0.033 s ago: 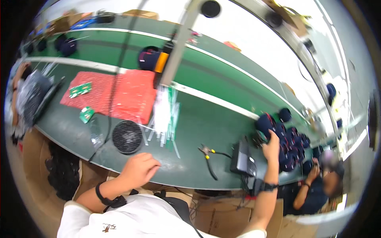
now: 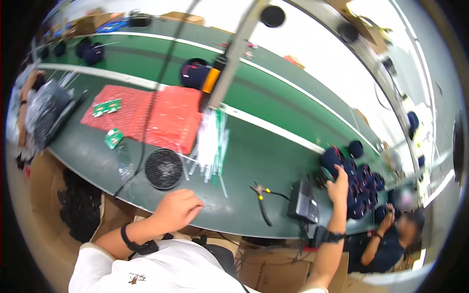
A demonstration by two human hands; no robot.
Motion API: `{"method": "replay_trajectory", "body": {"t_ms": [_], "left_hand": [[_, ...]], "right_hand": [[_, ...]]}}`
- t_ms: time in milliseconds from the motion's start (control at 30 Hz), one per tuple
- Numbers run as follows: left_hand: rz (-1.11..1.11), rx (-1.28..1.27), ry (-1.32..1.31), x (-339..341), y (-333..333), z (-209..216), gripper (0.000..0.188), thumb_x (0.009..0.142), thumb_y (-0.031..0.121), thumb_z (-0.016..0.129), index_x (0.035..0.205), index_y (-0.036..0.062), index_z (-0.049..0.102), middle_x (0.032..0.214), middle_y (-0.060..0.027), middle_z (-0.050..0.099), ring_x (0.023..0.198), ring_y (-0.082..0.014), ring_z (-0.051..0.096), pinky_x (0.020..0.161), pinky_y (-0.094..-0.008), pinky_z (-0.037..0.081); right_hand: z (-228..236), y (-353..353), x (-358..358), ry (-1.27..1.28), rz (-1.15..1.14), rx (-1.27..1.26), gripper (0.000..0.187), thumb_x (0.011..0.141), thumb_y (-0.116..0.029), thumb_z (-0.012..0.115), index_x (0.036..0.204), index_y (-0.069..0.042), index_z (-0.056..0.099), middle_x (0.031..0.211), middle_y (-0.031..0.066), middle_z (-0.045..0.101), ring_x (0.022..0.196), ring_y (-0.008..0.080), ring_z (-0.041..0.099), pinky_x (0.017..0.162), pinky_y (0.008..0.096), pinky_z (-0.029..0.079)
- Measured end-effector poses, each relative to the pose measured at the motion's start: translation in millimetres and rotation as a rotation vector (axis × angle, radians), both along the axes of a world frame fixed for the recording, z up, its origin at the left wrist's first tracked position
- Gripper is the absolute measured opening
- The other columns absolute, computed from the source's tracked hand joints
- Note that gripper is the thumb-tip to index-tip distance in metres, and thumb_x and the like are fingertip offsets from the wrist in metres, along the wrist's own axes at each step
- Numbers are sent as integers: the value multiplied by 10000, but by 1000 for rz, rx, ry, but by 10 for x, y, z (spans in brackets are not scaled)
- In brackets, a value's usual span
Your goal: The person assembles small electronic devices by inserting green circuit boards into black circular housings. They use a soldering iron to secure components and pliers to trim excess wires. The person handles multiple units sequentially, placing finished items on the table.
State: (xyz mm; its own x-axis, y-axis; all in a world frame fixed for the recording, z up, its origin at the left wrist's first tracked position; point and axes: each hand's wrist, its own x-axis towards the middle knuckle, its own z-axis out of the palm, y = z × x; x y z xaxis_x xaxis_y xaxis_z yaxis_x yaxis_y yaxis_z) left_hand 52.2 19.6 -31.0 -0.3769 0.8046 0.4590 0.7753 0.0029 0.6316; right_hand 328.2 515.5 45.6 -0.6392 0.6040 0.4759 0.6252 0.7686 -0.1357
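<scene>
My left hand (image 2: 178,209) hangs over the table's near edge with its fingers loosely curled, and nothing shows in it. Just beyond it lies a round black mesh cover (image 2: 163,169). At the right, my right hand (image 2: 338,186) reaches to the left end of a cluster of dark blue round housings (image 2: 362,191). Its fingers close on the edge of the nearest dark blue round housing (image 2: 332,157), where a bit of green shows; the grip is partly hidden. Yellow-and-black cutting pliers (image 2: 262,198) lie open between my hands, beside a black box-shaped device (image 2: 304,201).
Red bubble wrap (image 2: 173,117) bears a green circuit board (image 2: 107,107); a second board (image 2: 114,138) lies nearby. White and green strips (image 2: 211,141) spread beside a metal post (image 2: 234,56). A dark cable hangs across the left. Another person (image 2: 391,239) sits at the right.
The whole view has shifted slightly, so the table and its things appear a little farther right. Both hands keep nearly the same pose and place.
</scene>
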Motion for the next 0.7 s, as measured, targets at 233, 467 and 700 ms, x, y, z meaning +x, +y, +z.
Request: {"method": "replay_trajectory", "body": {"t_ms": [233,467,700], "left_hand": [[-34,10,1,-29,-22,-27,91,867,113,780,941,81,736,844,-81,628,802,-304,640,709,-421,523],[-84,-2,-17,-56,-16,-99,136,882,139,768,1009,109,731,867,-57,616,824,-268,640,723,-407,536],[-74,-32,-22,-82,-53,-78,131,890,142,753,1014,109,731,849,-37,598,821,-240,634,703,-386,537]], "right_hand": [[511,-830,-1646,-148,375,-516,481,867,-44,726,1341,-34,645,1294,183,716,1164,296,728,939,414,598],[195,-723,-3790,-23,686,-389,521,889,-12,667,1405,-46,601,1269,213,722,1044,371,760,942,408,588],[-210,-633,-5178,-20,966,-71,646,853,-52,742,1469,-175,593,1455,200,597,1402,382,514,1169,447,422]]}}
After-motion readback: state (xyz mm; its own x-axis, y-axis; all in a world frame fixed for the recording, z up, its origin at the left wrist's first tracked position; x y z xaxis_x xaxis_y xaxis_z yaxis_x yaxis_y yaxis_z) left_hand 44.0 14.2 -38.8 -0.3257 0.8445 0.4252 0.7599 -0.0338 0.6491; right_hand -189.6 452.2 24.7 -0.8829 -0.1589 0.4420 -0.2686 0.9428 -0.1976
